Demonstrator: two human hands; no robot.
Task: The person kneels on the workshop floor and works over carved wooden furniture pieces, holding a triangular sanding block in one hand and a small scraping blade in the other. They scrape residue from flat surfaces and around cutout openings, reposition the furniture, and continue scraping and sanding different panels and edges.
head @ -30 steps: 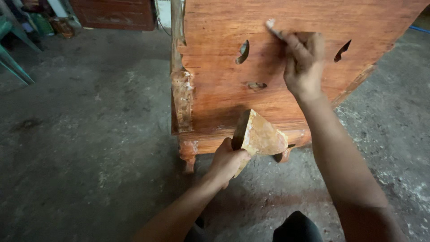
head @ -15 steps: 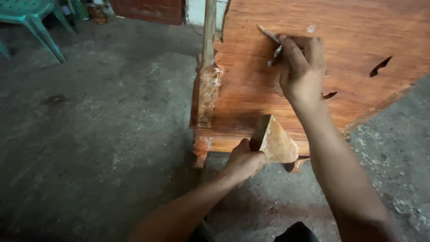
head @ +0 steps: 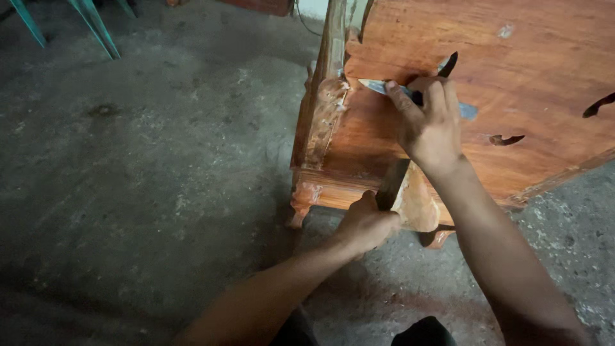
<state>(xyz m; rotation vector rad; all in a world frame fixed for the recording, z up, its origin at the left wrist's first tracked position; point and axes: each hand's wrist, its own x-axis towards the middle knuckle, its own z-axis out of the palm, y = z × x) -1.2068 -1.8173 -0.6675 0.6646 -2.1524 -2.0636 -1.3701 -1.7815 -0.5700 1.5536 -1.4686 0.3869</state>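
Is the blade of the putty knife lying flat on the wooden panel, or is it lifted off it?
Flat, it seems: the putty knife in the right hand lies against the orange wooden panel, tip near the carved post.

Rough grey concrete floor, teal legs, perhaps a chair's, top left

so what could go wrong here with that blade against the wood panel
1. The right hand presses a thin metal blade flat on the reddish wooden cabinet, close to the carved corner post. A slip could gouge the wood or chip the carving.
2. The fingers sit right over the blade, so a sudden slide could nick them.
3. The left hand grips a flat board at the cabinet's lower edge; it might knock the small foot.
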